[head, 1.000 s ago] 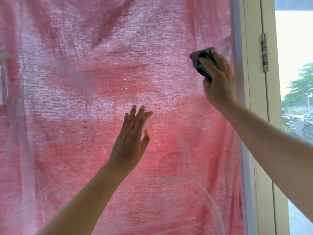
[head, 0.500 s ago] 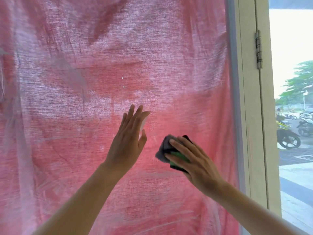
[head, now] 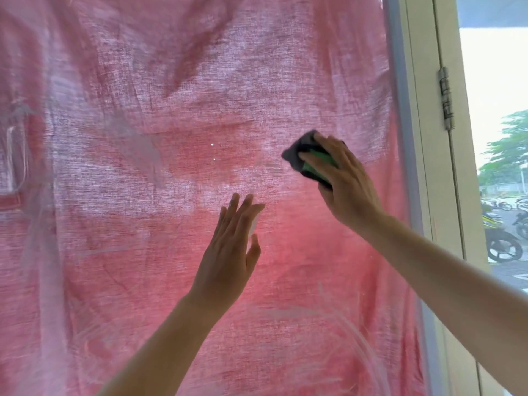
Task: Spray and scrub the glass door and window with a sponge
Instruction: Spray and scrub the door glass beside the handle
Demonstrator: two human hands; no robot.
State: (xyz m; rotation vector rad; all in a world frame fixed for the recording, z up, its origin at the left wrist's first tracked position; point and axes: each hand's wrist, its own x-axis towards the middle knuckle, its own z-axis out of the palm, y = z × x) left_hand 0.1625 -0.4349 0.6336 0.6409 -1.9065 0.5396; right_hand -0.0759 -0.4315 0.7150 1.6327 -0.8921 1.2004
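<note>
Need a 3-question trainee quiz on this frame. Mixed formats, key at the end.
1. True or false: the left hand grips the sponge.
2. Where is the sponge relative to the left hand? A) above and to the right B) directly below C) far to the left
3. Fill in: the backlit cloth is ___ in colour.

Key
1. False: the right hand grips it; the left is flat, fingers straight.
2. A
3. Red

Red cloth [head: 143, 281] hangs — motorbike [head: 498, 241] and trees [head: 511, 144] outside.
</note>
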